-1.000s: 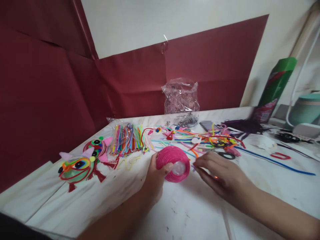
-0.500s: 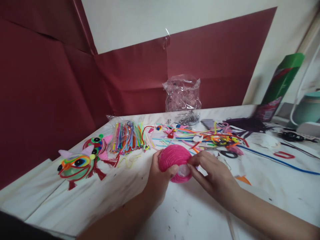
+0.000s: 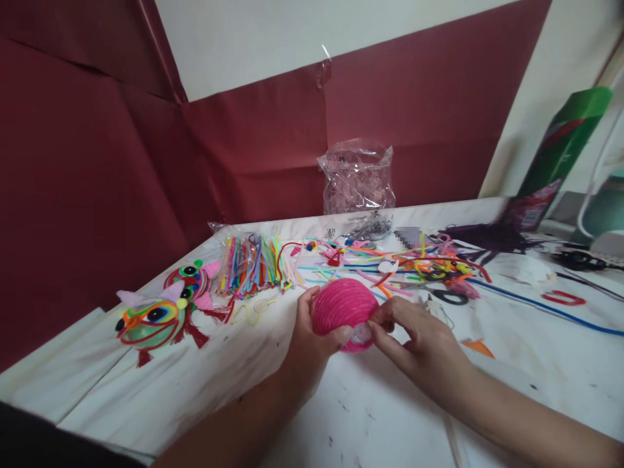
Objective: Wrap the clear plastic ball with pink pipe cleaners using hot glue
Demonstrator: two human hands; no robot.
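Note:
A ball wound in rows of fuzzy pink pipe cleaner is held just above the table. My left hand is closed around its left side, with the thumb pressed along the lower front. Near that thumb a pale, translucent patch of the ball shows through the pink rows. At the right edge of the patch, my right hand pinches with thumb and forefinger against the ball. What lies between those fingertips is hidden.
Two decorated animal-face ornaments with red tassels stand at left. Behind the ball lie bundled coloured pipe cleaners, a clear plastic bag, and loose pipe cleaners with black-handled scissors. A green bottle stands back right on the white table.
The view has shifted slightly. Both hands stay on the pink ball, which appears a little further right and turned slightly. The right fingertips remain pinched at the patch's edge.

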